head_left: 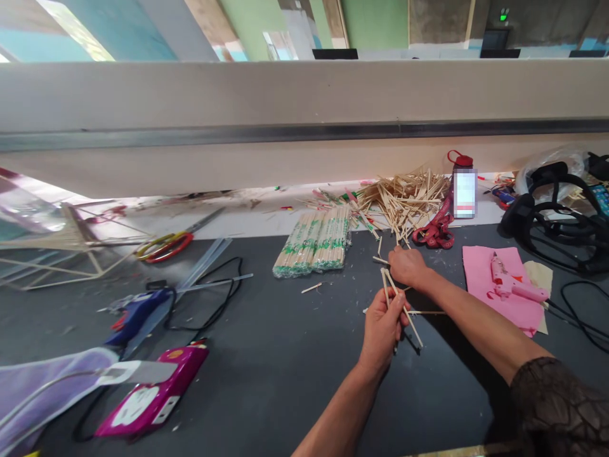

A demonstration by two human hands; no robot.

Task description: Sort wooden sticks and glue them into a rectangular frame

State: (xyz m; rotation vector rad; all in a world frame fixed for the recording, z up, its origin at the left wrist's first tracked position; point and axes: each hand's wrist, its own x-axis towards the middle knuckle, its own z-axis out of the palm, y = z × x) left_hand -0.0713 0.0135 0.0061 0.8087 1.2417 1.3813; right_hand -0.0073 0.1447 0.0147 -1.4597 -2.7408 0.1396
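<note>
My left hand (382,327) is closed on a pair of thin wooden sticks (409,320) that meet at their upper ends in a narrow V. Just beyond, my right hand (408,266) reaches to the near edge of a loose heap of wooden sticks (409,193). Its fingers are drawn together, and what they grip, if anything, is hidden. Short stick pieces (379,259) lie by its fingertips. Another stick (428,312) lies on the dark mat beneath my hands. Left of the heap sits a plastic-wrapped bundle of chopsticks (314,241) with green print.
At right, a pink glue gun (511,282) rests on pink cloth (476,266), near black straps (528,216). A red-capped bottle (461,162) stands behind. To the left are scissors (166,246), a blue glue gun (140,317), a magenta box (157,393) and a stick frame (71,254).
</note>
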